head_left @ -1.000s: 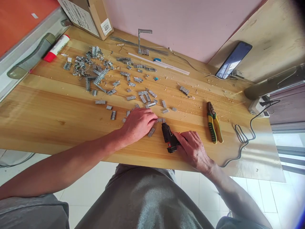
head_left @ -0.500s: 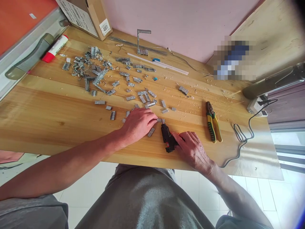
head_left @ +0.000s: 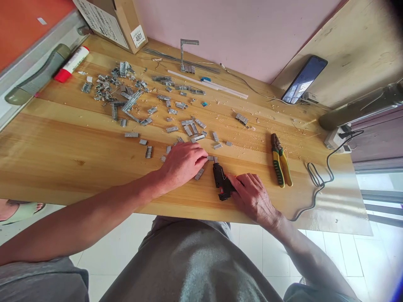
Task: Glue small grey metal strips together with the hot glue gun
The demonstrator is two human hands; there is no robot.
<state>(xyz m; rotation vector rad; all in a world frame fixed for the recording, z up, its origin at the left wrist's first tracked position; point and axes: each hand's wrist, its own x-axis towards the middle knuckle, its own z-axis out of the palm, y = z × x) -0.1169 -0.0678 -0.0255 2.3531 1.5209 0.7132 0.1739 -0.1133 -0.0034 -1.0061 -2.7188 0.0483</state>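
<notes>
My right hand [head_left: 254,197] is wrapped round the handle of a black hot glue gun [head_left: 222,180], low over the table. The nozzle of the gun points away from me and meets small grey metal pieces near my left fingertips. My left hand [head_left: 184,164] rests on the table, thumb and fingers pinched on a small grey metal strip [head_left: 210,158]. Another grey strip [head_left: 199,174] lies just below that hand. Several more such strips [head_left: 188,128] are scattered beyond it. My left palm hides some of the pieces.
A heap of grey scraps [head_left: 107,86] lies at the back left. Pliers [head_left: 281,161] and a cable [head_left: 316,184] are to the right. At the back stand a carton [head_left: 116,25], an angled grey frame [head_left: 182,54] and a phone [head_left: 304,79]. A foot [head_left: 19,211] shows beneath the table's left edge.
My hands and the glue gun have hardly moved. The view has shifted very slightly, and more of the foot shows at the lower left.
</notes>
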